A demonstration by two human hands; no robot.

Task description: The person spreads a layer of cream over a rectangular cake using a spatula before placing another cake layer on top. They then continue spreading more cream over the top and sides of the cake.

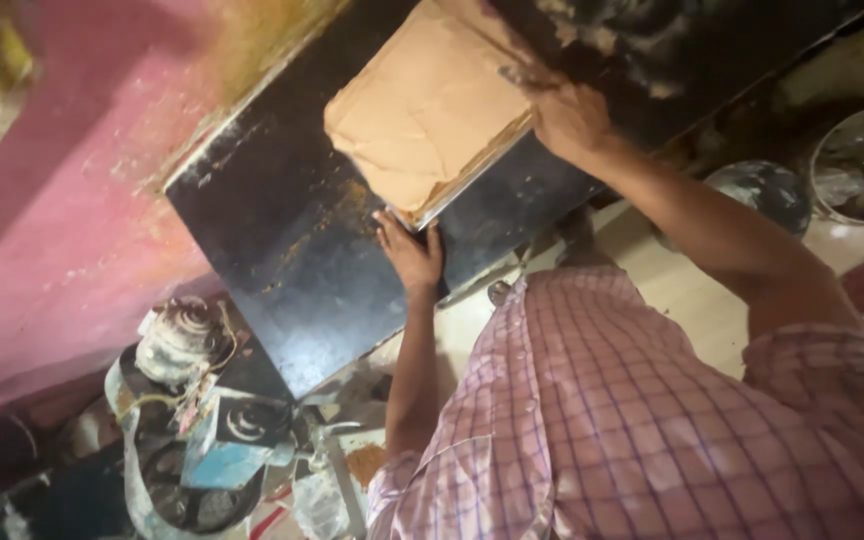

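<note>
- The brown cardboard sheet (422,110) lies flat on the black counter (292,260), with a thin pale board showing under its near edge; it sits near the middle of the counter, which gives both hands room to reach opposite sides.
- The left hand (409,252) rests at the sheet's near corner, fingers together and pressed flat against the edge, probably to keep the sheet from sliding.
- The right hand (567,115) sits on the sheet's far-right edge, fingers curled onto it; the blur makes it hard to tell whether they pinch the edge or only press down.
- Past the counter's right side stand a grey bowl (767,190) and a metal pail (862,165) on the floor.
- Below the counter's near corner stands a small worn machine (187,400).
</note>
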